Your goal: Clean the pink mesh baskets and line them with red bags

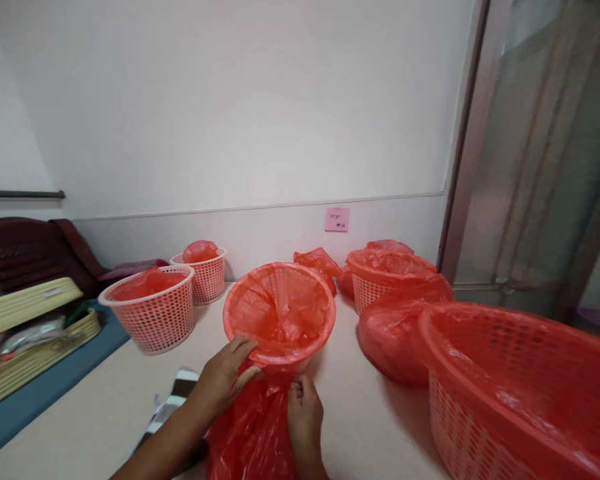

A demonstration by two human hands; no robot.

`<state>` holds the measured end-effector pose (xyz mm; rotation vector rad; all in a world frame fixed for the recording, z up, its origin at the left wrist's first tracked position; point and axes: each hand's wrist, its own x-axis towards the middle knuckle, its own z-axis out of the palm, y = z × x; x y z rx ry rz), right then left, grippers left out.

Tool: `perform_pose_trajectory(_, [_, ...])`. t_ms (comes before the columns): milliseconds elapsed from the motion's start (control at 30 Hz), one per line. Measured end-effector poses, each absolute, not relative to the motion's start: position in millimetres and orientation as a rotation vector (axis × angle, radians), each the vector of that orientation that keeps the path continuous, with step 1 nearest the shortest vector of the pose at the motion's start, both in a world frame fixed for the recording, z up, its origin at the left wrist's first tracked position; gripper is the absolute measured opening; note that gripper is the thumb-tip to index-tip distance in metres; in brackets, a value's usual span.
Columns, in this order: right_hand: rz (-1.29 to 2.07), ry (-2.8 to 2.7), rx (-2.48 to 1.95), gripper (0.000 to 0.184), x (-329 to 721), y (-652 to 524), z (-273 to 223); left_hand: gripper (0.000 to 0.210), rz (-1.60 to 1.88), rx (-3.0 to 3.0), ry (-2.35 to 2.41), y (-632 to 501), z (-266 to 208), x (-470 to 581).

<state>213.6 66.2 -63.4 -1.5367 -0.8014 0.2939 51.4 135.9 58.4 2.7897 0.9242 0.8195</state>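
Note:
A waste basket [283, 333] stands in front of me on the pale table, lined with a red plastic bag [255, 427] that folds over its rim and hangs down the near side. My left hand [225, 375] rests its stretched fingers on the near left of the rim, thumb apart and pointing to the right. Below the rim, my right hand [305, 407] is closed on the hanging part of the bag, at its right edge.
Two pink baskets [155, 310] with red bags stand on the left. To the right are another lined basket [363, 287], a puffed red bag [395, 333] and a large red basket [460, 413]. A striped cloth [177, 393] lies left of my left arm. A pink note [337, 219] hangs on the wall.

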Motion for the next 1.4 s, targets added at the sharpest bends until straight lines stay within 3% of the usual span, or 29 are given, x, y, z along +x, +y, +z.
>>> perform_pose_trajectory(600, [0.236, -0.858, -1.516, 0.023, 211, 84, -91, 0.046, 0.758, 2.649, 1.210, 159, 88, 79])
perform_pose_trajectory(1000, [0.270, -0.805, -1.449, 0.017, 212, 77, -78, 0.027, 0.582, 2.995, 1.242, 179, 130, 91])
perform_pose_trajectory(1167, [0.264, -0.794, -1.447, 0.017, 214, 76, -76, 0.019, 0.688, 2.996, 1.215, 190, 140, 98])
perform_pose_trajectory(1400, [0.326, -0.775, -1.468, 0.018, 216, 74, -73, 0.027, 1.143, 2.805, 1.122, 217, 137, 104])
